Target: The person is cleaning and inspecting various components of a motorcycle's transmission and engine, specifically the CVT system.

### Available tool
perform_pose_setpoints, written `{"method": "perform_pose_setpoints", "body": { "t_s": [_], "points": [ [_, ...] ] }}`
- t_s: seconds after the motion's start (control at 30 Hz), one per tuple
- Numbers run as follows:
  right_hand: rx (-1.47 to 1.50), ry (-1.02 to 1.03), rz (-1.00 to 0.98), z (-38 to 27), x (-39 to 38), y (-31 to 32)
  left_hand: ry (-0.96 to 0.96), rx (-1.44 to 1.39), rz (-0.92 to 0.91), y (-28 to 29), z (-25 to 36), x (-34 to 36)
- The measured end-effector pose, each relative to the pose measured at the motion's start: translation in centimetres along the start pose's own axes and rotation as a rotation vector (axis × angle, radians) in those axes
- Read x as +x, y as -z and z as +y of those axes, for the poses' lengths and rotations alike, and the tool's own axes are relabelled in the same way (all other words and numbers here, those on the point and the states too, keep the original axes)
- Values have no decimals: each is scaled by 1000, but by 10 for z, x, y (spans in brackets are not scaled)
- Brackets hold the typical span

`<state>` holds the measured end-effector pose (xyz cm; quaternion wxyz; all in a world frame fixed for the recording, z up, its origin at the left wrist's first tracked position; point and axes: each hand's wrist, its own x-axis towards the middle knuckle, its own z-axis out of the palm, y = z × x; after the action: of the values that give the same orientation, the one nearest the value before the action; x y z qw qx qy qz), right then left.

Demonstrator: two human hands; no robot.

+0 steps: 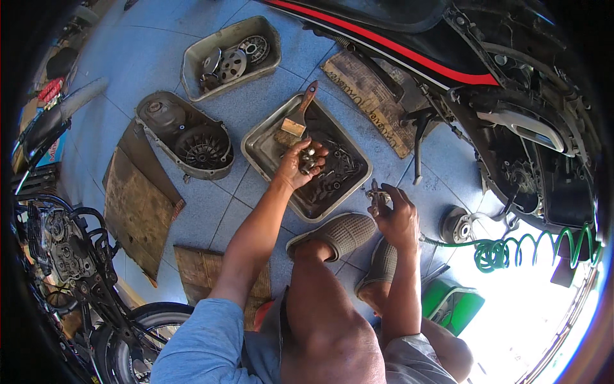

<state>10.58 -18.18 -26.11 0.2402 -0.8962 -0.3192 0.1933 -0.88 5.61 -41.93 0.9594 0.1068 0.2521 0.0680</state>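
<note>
My left hand (299,165) is cupped palm up over a metal tray (256,163), its fingers curled around several small shiny metal parts (309,157) whose exact kind I cannot make out. To its right, my right hand (398,216) grips a metal air blow gun (378,200), the nozzle end toward the tray. A green coiled air hose (492,255) runs from near that wrist to the right. In the tray lie dark bolts and small parts (339,168). A paintbrush (300,114) with a brown handle leans at the tray's far side.
Beyond the tray, a grey tub (192,83) holds round clutch parts. An engine cover (185,137) lies left of the tray. Cardboard (374,96) lies under a motorbike (511,128) at right. A green container (457,307) stands near my right leg; another motorbike (70,256) is at left.
</note>
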Motion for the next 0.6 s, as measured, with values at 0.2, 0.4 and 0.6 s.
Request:
{"method": "perform_pose_setpoints", "body": {
  "t_s": [0.2, 0.4, 0.6],
  "points": [
    [15, -10, -31, -17, -1, 1, -27, 84, -20, -5, 5, -5],
    [89, 69, 37, -19, 0, 6, 47, 547, 267, -62, -15, 11],
    [123, 99, 239, -44, 17, 20, 26, 376, 19, -136, -50, 79]
  ]
}}
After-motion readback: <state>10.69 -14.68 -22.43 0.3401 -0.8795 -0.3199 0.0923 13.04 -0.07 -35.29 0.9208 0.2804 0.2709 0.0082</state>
